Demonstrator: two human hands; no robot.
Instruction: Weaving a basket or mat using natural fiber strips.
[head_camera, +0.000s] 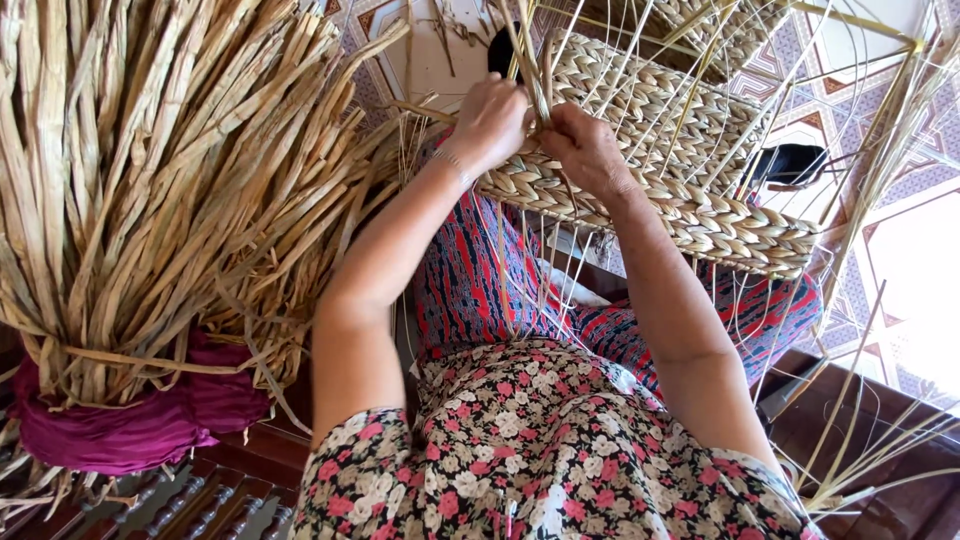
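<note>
left hand (490, 122) fingers pinching straw strands (527, 60) | right hand (585, 150) fingers pressed on woven basket (690, 215) rim | judged: keep strands taut, plait tight beside fingers

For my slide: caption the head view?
Both hands, left and right, plait straw on a woven basket beside a bundle.

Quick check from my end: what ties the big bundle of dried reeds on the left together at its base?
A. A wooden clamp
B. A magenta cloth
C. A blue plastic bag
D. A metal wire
B: a magenta cloth is wrapped around the lower end of the bundle of dried reeds, beside the person's left arm.
</note>
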